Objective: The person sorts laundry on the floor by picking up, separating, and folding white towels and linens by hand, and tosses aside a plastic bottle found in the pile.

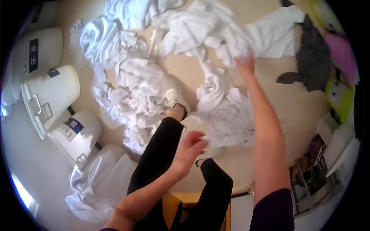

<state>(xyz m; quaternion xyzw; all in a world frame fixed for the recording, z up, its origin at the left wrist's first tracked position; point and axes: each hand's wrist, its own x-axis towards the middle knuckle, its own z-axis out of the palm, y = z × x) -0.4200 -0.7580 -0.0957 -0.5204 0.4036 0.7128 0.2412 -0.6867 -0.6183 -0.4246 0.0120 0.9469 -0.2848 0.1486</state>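
My right hand (246, 66) is stretched far forward, at the near edge of a heap of white cloths (196, 27). Its thumb and fingers are apart, with white fabric just beyond them; whether they touch it I cannot tell. In front of my lap hovers my left hand (189, 150), slightly blurred, holding nothing, its fingers loosely bent and apart. A crumpled pile of white cloths (227, 111) lies on the floor between the two hands. More white cloths (135, 96) are heaped beyond my shoe (173, 94), to the left.
White lidded bins (54, 94) with dark labels line the left side, and a white cloth (100, 184) hangs near them. At right lie a dark grey cloth (312, 57), a pink item (341, 56) and a lime-green container (339, 96). A wire rack (308, 184) stands at lower right.
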